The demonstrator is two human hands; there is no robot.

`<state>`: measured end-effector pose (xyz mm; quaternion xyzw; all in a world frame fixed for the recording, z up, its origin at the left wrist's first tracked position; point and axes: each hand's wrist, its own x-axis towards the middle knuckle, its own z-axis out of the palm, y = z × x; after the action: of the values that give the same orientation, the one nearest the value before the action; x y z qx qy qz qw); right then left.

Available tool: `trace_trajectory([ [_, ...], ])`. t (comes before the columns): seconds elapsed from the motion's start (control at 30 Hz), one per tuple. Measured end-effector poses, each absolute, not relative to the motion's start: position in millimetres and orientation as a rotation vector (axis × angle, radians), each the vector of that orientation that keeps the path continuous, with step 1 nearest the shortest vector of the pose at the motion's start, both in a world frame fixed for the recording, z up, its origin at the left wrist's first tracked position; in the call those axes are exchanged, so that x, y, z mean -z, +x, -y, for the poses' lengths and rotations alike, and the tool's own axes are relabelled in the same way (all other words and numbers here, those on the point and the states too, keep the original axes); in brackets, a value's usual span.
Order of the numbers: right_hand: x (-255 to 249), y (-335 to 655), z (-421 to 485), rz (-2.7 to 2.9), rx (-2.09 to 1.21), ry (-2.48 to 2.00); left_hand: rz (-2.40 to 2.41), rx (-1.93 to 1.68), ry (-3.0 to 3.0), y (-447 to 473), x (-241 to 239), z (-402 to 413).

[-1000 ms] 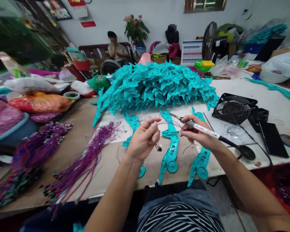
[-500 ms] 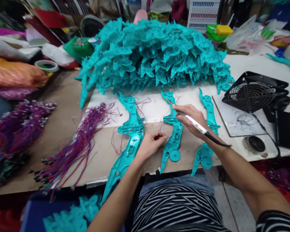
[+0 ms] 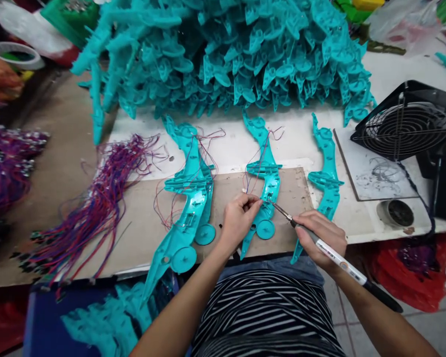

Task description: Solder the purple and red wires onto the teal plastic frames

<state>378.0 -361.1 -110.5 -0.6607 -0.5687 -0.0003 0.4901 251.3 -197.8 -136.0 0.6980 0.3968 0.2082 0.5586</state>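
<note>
My right hand is closed round the grey-and-white handle of a soldering iron. The iron's metal tip points left and meets the middle turquoise plastic part, just below its ridged crosspiece. My left hand pinches the end of thin red and blue wires against the same part, close to the tip. Its fingers cover the exact contact spot. Those wires run up along the part to its top end. Left of it, overlapping turquoise parts carry loose wires, and another turquoise part lies to the right.
A tall heap of turquoise parts fills the back. Bundled red and purple wires lie at left. On the right are a black fan, a whitish board and a round tin. A blue bin sits below the table edge.
The soldering iron has come down from the top of the middle part to its lower half, beside my left fingertips. My view has tilted down and closer.
</note>
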Motion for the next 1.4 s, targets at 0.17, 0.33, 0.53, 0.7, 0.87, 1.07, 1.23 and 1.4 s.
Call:
trace_trajectory([
  [0.17,110.8,378.8,364.9,1.402,0.006,-1.599,-0.905,-0.573,1.718,251.2,139.6,204.5],
  [0.33,116.7,378.0,367.5,1.427,0.070,-1.590,-0.852,-0.681,1.800,250.4,151.3,208.0],
  [0.53,118.0,368.9,366.6,1.394,0.102,-1.602,-0.834,-0.719,1.834,248.7,157.5,208.0],
  [0.7,121.2,366.2,366.9,1.408,0.119,-1.620,-0.825,-0.737,1.837,248.4,157.8,206.8],
  [0.87,124.3,366.8,367.7,1.429,0.126,-1.619,-0.797,-0.767,1.876,248.0,157.6,206.6],
  [1.07,126.0,366.3,365.1,1.479,0.117,-1.592,-0.810,-0.786,1.904,248.8,158.3,207.6],
  [1.23,129.3,365.8,364.0,1.530,0.145,-1.585,-0.817,-0.786,1.917,249.0,159.2,208.0],
  [1.4,131.2,365.9,364.0,1.554,0.191,-1.564,-0.812,-0.811,1.912,249.4,159.4,208.4],
])
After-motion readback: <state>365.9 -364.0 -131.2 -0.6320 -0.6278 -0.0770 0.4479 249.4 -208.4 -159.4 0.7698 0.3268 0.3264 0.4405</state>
